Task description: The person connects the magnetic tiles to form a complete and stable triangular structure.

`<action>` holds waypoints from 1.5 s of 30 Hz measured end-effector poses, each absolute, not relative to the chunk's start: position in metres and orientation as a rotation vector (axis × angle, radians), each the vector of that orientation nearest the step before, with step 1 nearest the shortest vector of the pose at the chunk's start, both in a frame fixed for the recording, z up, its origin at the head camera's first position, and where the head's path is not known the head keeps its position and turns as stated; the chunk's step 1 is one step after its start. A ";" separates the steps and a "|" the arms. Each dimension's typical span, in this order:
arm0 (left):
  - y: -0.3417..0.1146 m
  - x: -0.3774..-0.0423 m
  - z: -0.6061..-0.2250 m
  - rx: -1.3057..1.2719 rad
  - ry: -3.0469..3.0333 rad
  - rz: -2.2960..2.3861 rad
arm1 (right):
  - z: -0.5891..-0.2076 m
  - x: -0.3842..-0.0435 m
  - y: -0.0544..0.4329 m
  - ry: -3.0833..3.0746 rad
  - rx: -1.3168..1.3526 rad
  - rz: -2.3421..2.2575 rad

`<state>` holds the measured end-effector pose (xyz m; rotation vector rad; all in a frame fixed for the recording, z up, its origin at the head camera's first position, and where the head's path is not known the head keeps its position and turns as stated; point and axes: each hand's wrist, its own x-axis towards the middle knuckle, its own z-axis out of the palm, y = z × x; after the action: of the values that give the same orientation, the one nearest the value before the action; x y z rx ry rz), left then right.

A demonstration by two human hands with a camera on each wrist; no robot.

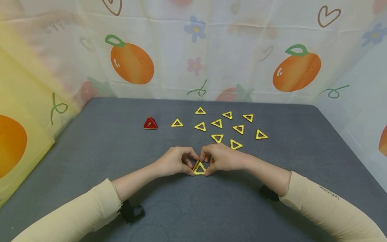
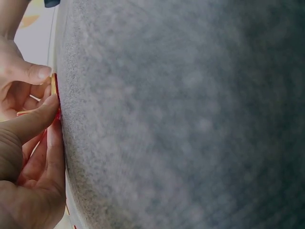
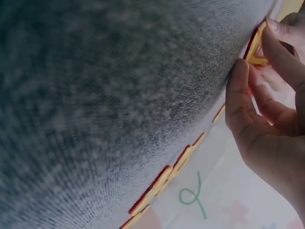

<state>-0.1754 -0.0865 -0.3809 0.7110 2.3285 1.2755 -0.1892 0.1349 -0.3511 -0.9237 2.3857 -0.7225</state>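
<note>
Close to me on the grey table, both hands hold a pair of small yellow triangular frame tiles. One yellow tile point(image 1: 199, 173) lies flat; a second tile point(image 1: 196, 165) stands tilted along its left side. My left hand point(image 1: 173, 162) grips the tilted tile, its thumb at the flat tile's lower left corner. My right hand point(image 1: 225, 157) pinches the flat tile between thumb and curled fingers, at its right corner and top. In the right wrist view the yellow tile point(image 3: 259, 61) shows a red underside. Fingers hide parts of both tiles.
Several loose yellow triangle tiles point(image 1: 217, 137) lie scattered beyond my hands, mostly behind the right one. A red triangular piece point(image 1: 150, 123), thicker than the others, sits farther left. A printed curtain point(image 1: 193, 50) hangs along the table's back edge.
</note>
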 end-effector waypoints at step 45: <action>-0.088 -0.175 -0.382 0.697 2.324 1.262 | -0.352 -0.269 0.341 2.575 -0.392 -0.835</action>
<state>-0.1755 -0.0877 -0.3819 0.6967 2.3238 1.2615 -0.2693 0.3407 -0.3516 -0.3923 2.5749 -0.8345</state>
